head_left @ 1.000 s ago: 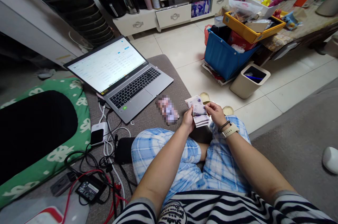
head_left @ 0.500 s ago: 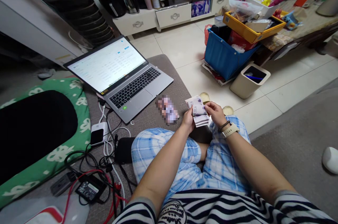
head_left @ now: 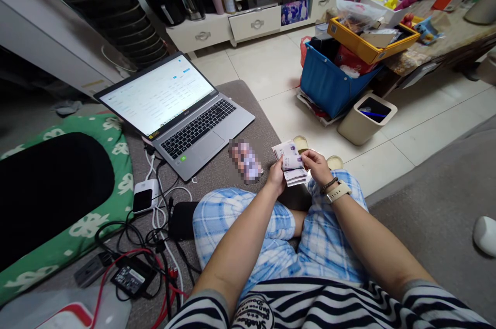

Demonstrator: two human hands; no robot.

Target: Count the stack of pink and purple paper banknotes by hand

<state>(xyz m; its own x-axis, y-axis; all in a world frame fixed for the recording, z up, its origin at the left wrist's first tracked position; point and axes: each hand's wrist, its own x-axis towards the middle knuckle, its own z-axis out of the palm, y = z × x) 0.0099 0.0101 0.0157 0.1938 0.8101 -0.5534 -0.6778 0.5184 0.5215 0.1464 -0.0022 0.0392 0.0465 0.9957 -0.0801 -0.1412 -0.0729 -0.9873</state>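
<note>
A folded stack of pale banknotes [head_left: 292,149] with purple printing is held in front of my crossed legs. My left hand [head_left: 276,176] grips it from the left side, thumb on top, and the lower ends of the notes fan out below. At the right edge of the stack, my right hand [head_left: 316,165] pinches a note between thumb and fingers. A bracelet and a beige watch [head_left: 338,192] are on that wrist. To the left of the notes, a phone-shaped thing [head_left: 246,161], blurred over, lies on the grey couch seat [head_left: 267,135].
An open laptop [head_left: 209,140] rests on the seat, with tangled cables [head_left: 155,236] and a green cushion [head_left: 77,220] on the left. Round tins [head_left: 334,162] show just beyond my right hand. On the floor stand a beige bin [head_left: 358,130] and a blue box [head_left: 329,81].
The printed note under my right fingers has shifted slightly. Both hands stay in nearly the same place around the stack.
</note>
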